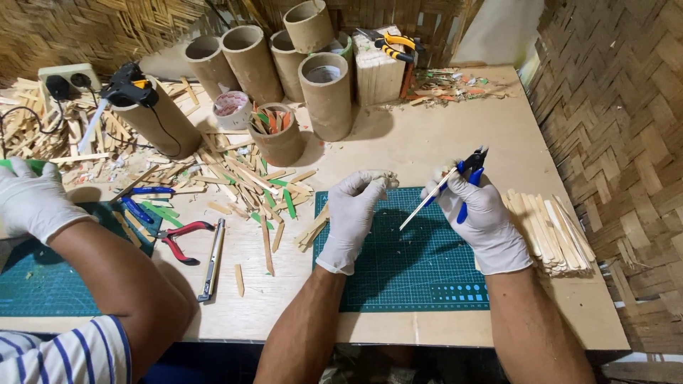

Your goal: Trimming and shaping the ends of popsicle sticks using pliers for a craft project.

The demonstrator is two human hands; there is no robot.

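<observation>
Trimming step judged in hand: right hand (484,213) gripped blue-handled cutters (469,171) and thin wooden stick (427,203); left hand (353,213) closed on small pale piece (388,178) beside it. Next move called for steady alignment above green cutting mat (405,270).

Matt wooden sticks (551,231); rubbery green mat (413,263); cardboard tubes (326,92).

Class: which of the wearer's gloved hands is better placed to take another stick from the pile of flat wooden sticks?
Probably the right hand: it lies beside the pile of flat wooden sticks, though it holds blue-handled cutters and a thin stick.
</observation>
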